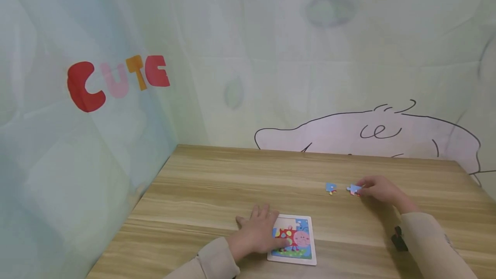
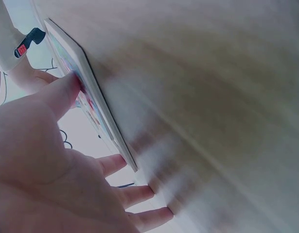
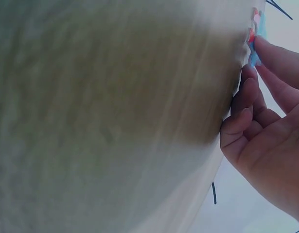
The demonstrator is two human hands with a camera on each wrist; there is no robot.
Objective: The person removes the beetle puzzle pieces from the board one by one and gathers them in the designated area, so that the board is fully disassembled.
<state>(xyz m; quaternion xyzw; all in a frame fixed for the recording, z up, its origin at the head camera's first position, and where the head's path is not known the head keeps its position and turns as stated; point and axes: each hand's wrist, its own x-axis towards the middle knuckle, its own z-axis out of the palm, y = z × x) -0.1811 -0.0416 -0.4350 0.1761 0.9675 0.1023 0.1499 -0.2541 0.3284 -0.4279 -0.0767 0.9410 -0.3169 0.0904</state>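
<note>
A square puzzle board with a white frame and a red spotted ladybug picture lies on the table, with a pale gap at its upper left. My left hand rests at its left edge, thumb on the board and the other fingers spread. In the left wrist view those fingertips reach down to the table beside the frame. Farther back on the right, my right hand pinches a blue and pink puzzle piece at the tabletop. Left of it lies a second blue puzzle piece.
The wood-grain table ends at fabric walls behind and on the left. Coloured letters mark the left wall, and a line-drawn figure the back one. A black device sits at the right sleeve.
</note>
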